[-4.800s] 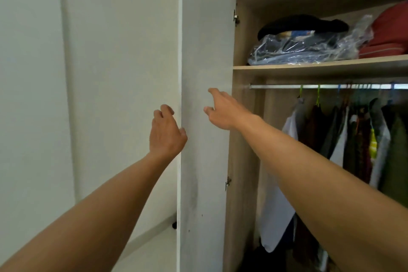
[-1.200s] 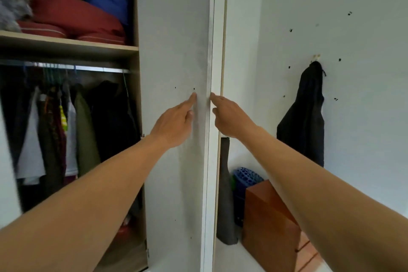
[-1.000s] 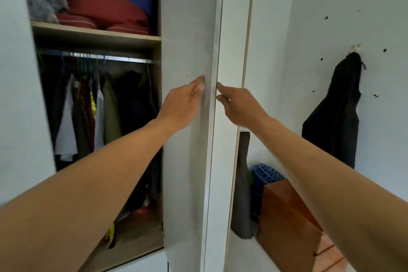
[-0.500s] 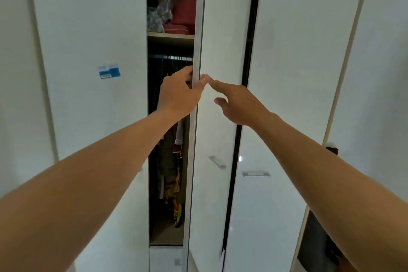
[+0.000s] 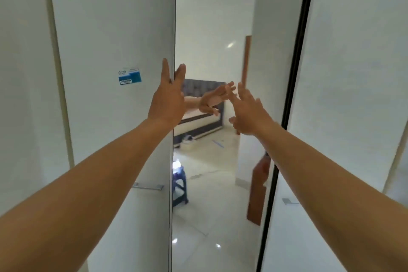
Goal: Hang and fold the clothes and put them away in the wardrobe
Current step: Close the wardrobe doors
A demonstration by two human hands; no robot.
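The wardrobe's mirrored door fills the centre, seemingly shut, its contents hidden. It is a stiff, glossy, slippery panel, best taken by its edge. The left hand lies flat, fingers straight, on the door's 9 o'clock seam. The right hand spreads open against the glass, at 3 o'clock from the left.

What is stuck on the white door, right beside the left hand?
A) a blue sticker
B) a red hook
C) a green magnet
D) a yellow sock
A: a small blue sticker sits on the white door, just to the left of the left hand; no hook, sock or magnet shows there.
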